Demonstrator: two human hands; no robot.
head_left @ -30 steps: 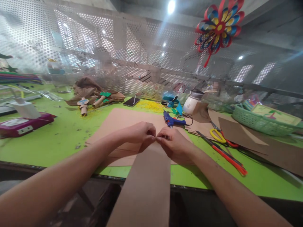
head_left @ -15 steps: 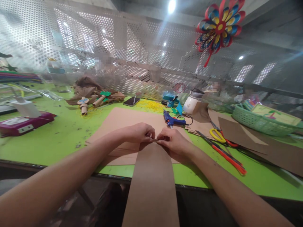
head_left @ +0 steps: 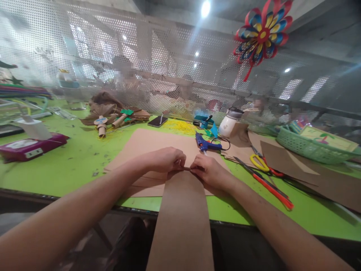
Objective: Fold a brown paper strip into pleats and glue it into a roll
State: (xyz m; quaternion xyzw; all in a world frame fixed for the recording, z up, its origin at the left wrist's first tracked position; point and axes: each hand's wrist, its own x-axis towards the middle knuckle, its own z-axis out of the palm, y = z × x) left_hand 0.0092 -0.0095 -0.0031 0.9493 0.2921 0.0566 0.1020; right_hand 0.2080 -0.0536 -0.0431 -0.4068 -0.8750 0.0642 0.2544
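A long strip of brown paper (head_left: 184, 210) runs from the table's middle down over its front edge toward me. Its far end is curled into a thin, narrow roll between my hands. My left hand (head_left: 172, 160) pinches the left part of that rolled end, fingers bent. On the right part, my right hand (head_left: 207, 169) pinches the same roll with thumb and fingertips. Both hands rest above a stack of brown paper sheets (head_left: 141, 146) on the green table. Just beyond my right hand lies a blue glue gun (head_left: 207, 143).
To the right are a red-handled cutting tool (head_left: 270, 188), yellow-and-red scissors (head_left: 259, 162), brown paper and a green basket (head_left: 316, 145). A white bottle (head_left: 229, 122) and phone (head_left: 158, 120) stand or lie farther back. A purple power strip (head_left: 34, 146) lies left.
My right hand has shifted slightly right along the rolled edge, so more of the roll shows between my hands. The strip stays in both hands.
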